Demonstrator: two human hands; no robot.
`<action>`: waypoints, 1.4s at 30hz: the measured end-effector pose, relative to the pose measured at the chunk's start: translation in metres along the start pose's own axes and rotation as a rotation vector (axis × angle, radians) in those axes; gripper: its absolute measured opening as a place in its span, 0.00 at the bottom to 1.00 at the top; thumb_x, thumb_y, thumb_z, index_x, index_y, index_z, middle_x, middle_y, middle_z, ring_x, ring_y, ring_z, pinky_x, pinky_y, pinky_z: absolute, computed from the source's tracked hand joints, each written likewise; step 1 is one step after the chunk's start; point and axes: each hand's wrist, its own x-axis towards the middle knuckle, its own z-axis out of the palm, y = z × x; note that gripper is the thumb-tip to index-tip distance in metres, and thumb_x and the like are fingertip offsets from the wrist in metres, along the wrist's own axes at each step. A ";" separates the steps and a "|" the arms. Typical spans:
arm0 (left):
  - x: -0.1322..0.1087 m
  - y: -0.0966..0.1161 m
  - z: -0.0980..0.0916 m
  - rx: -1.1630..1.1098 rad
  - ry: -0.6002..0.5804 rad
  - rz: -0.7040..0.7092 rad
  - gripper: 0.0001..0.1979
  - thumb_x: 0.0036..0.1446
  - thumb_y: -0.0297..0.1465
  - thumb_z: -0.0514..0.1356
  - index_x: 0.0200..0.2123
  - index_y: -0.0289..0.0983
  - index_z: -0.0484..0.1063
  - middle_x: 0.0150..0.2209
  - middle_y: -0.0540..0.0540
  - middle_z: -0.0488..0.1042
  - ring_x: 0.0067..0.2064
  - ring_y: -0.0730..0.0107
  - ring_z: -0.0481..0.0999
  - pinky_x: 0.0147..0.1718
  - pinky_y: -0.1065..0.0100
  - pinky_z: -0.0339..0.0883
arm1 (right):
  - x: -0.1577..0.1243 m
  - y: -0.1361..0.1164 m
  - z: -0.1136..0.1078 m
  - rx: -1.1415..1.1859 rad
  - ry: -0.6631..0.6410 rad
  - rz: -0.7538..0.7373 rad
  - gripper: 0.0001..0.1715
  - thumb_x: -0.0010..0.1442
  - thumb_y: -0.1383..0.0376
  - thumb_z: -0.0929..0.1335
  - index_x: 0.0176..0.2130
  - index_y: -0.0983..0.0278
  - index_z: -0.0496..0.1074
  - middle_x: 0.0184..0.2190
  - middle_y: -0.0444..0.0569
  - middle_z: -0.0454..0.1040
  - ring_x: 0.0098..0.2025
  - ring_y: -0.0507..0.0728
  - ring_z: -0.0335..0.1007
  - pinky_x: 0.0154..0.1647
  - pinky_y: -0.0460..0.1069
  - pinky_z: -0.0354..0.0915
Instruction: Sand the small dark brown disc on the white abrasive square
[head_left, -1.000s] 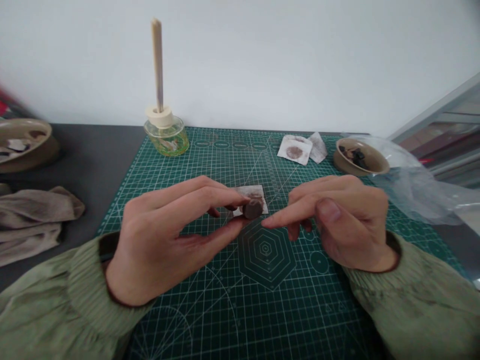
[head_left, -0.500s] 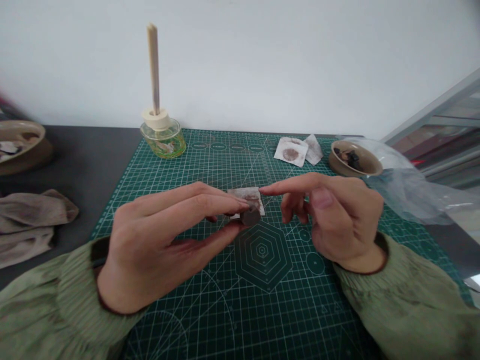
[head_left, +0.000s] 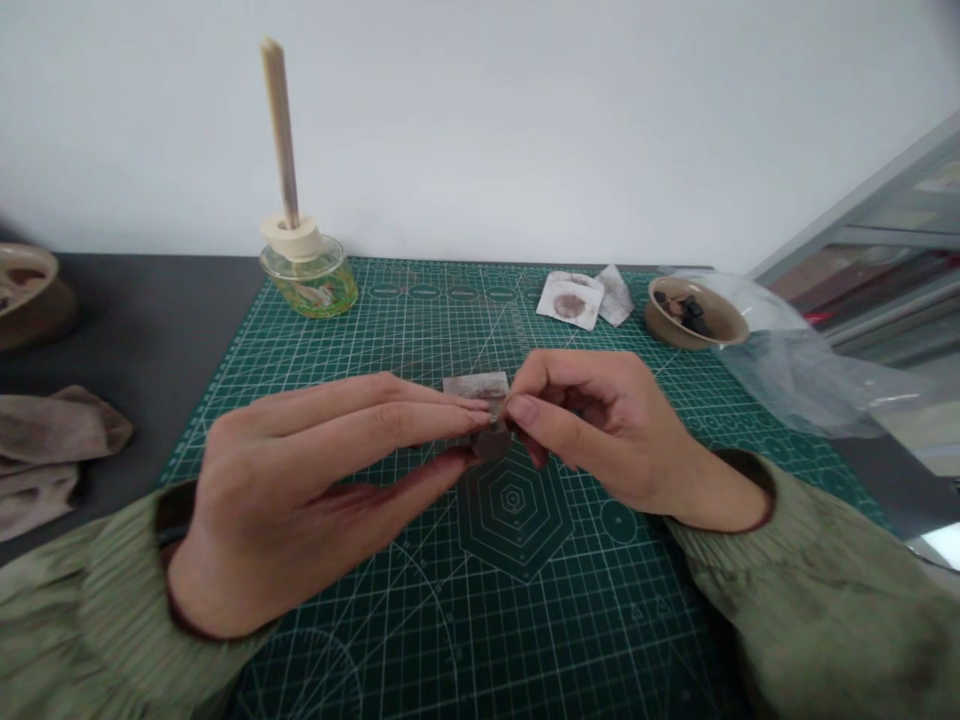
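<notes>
A small dark grey-brown piece with a round flat face is held between the thumb and fingers of my left hand. The rest of this piece is hidden under the fingertips. Just behind it shows a white paper square, brownish in the middle and partly covered by my left fingers. My right hand has its thumb and forefinger pinched together at the right edge of the paper, close beside the dark piece. What lies between those fingertips is too small to make out.
A green cutting mat covers the dark table. On it stands a reed diffuser. White paper squares, one with a brown round mark, lie near a bowl of dark bits and clear plastic. Left are a cloth and another bowl.
My right forefinger was stretched out to the paper's corner; now it is bent and pinched against the thumb, nearer the dark piece. My left hand keeps its hold. The view has shifted slightly.
</notes>
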 end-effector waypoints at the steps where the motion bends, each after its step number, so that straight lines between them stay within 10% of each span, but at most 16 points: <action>1: 0.000 0.000 0.000 -0.007 -0.006 0.000 0.10 0.85 0.31 0.72 0.61 0.52 0.91 0.52 0.51 0.97 0.44 0.58 0.99 0.45 0.60 1.00 | 0.000 0.000 0.000 0.020 0.002 0.002 0.26 0.77 0.53 0.86 0.35 0.62 0.80 0.26 0.40 0.77 0.25 0.49 0.66 0.25 0.45 0.60; 10: -0.001 0.000 0.000 -0.001 -0.010 -0.011 0.07 0.86 0.33 0.72 0.59 0.50 0.90 0.53 0.51 0.97 0.43 0.60 0.98 0.49 0.59 1.00 | 0.003 -0.002 0.001 0.061 -0.059 0.049 0.22 0.68 0.58 0.92 0.38 0.64 0.83 0.25 0.39 0.77 0.24 0.48 0.65 0.22 0.44 0.57; 25: -0.003 0.000 -0.004 0.000 -0.041 -0.032 0.08 0.86 0.35 0.71 0.60 0.54 0.91 0.54 0.54 0.97 0.43 0.61 0.98 0.49 0.59 0.99 | 0.002 -0.002 0.001 0.117 -0.020 0.012 0.25 0.79 0.56 0.85 0.34 0.64 0.80 0.24 0.38 0.75 0.23 0.47 0.66 0.22 0.42 0.58; 42: 0.000 0.001 -0.003 -0.022 -0.045 -0.029 0.06 0.86 0.33 0.73 0.59 0.51 0.90 0.55 0.54 0.97 0.44 0.64 0.98 0.48 0.62 0.97 | 0.001 -0.004 0.000 -0.002 -0.055 -0.019 0.03 0.70 0.69 0.80 0.42 0.66 0.84 0.25 0.38 0.76 0.23 0.48 0.66 0.23 0.43 0.61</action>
